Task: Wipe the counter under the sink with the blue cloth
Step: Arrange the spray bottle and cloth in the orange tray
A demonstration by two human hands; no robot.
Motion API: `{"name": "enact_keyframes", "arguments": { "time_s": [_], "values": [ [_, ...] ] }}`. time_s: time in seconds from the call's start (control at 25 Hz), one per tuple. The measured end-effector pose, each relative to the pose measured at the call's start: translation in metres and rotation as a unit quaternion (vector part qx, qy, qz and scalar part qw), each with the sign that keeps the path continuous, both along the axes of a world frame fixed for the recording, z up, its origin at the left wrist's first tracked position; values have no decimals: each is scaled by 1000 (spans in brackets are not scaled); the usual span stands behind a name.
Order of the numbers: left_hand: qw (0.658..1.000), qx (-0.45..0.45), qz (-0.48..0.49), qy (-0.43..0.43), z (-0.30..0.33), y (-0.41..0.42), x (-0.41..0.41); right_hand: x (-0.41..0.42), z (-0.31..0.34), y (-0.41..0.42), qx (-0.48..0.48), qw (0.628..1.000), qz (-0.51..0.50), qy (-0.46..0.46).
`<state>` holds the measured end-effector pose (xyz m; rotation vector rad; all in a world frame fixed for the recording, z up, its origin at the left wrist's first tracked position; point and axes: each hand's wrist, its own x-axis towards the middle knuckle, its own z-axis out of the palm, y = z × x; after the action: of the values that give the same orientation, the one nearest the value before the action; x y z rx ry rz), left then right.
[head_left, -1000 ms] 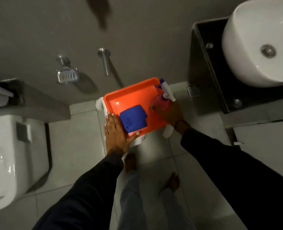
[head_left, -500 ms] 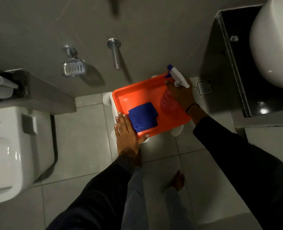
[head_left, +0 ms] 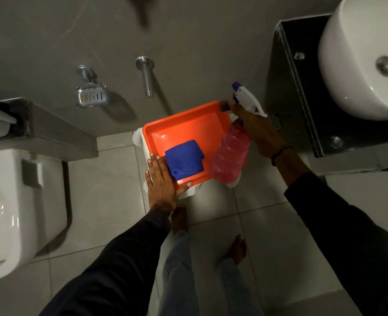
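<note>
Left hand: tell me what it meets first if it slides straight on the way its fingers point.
The left hand lies flat on the orange tray rim; going straight on, it likely runs along that edge, the blue cloth just beside it.

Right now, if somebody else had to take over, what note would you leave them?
Left hand: flat on the near left corner of the orange tray, holding nothing.
Right hand: gripping the pink spray bottle by its neck, lifted over the tray's right side.
Blue cloth: folded, lying in the tray, not picked up.
Counter: dark, under the white sink, off to the right.
Done: bottle in hand. Left: take the cloth, wipe the counter.
</note>
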<state>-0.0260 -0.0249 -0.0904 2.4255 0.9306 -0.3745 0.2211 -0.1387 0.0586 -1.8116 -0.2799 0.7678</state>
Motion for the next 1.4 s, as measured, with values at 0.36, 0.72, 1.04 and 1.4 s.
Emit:
{"name": "enact_keyframes", "arguments": {
  "time_s": [0.36,0.72,1.04,1.4],
  "values": [
    [1000,-7,9,1,-5,0,-1,-42,-58,-4,-192,961,194,-37],
    [1000,-10,18,-11,-9,0,-1,-61,-101,-14,-383,871,297,-80],
    [999,-19,22,-19,-7,-1,0,-57,-106,-18,-373,880,282,-88],
    [999,-20,24,-15,-7,-1,0,-59,-107,-29,-366,916,156,-44]
  ]
}}
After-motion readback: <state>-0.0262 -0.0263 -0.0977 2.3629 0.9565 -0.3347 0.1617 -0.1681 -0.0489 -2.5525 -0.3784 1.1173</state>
